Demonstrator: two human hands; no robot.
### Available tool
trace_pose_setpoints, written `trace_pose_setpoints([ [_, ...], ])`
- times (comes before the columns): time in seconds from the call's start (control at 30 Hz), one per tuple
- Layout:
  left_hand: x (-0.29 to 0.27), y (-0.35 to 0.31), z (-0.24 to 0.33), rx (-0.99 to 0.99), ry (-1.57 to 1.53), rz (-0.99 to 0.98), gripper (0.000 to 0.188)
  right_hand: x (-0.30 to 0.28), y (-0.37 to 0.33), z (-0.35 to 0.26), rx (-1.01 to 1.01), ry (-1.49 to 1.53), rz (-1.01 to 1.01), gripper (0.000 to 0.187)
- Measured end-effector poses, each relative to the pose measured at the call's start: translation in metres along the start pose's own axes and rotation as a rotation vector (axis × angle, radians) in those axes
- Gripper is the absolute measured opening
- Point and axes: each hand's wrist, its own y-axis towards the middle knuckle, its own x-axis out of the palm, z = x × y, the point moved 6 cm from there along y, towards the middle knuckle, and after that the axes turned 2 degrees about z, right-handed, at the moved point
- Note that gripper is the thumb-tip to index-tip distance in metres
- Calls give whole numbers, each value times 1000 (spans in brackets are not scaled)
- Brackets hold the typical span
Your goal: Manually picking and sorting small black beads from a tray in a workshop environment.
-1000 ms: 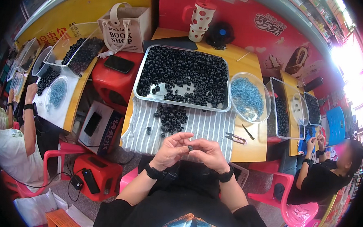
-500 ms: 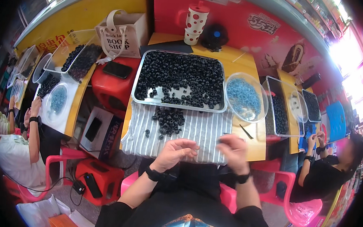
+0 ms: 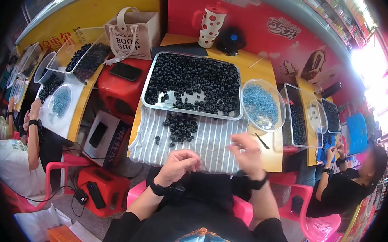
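My left hand (image 3: 179, 166) is at the front edge of a grey striped cloth (image 3: 217, 142), fingers curled, thumb and fingertips together. Whatever it may pinch is too small to make out. My right hand (image 3: 248, 155) hovers over the cloth's right front, slightly blurred, its fingers bent together; nothing nameable shows in it. Beyond them, a small heap of black beads (image 3: 180, 128) lies on the cloth. Behind it stands a clear tray (image 3: 194, 112) spread with many more black beads. To its right, a round clear tub (image 3: 283, 119) holds small pale blue pieces (image 3: 260, 104).
A thin dark strip (image 3: 262, 141) lies right of the cloth. At the back are a dotted tumbler (image 3: 210, 25), a dark round object (image 3: 231, 39) and a canvas bag (image 3: 134, 41). A phone (image 3: 125, 71) rests on a red stool. People sit at tables on both sides.
My right hand has risen slightly away from me over the cloth. My left hand has shifted left and a little nearer to me, so they are farther apart.
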Motion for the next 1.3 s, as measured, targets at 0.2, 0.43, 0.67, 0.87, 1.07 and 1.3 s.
trace_pose_setpoints([
  [0.2,-18,-15,19,49,28,235,11,99,22,-44,-150,-233,-162,19],
  [0.43,-24,-13,10,110,87,345,8,107,23,-38,-108,-252,-176,16],
  [0.67,0,-3,8,139,107,255,23,82,-11,-49,-95,47,-53,17],
  [0.87,6,2,0,42,64,196,19,74,-22,-45,-105,67,1,18],
  [1.07,2,5,-4,3,-75,174,21,26,-28,-11,29,-85,174,12],
  [1.3,1,10,-9,-21,-110,83,23,7,-27,22,94,-460,50,7],
])
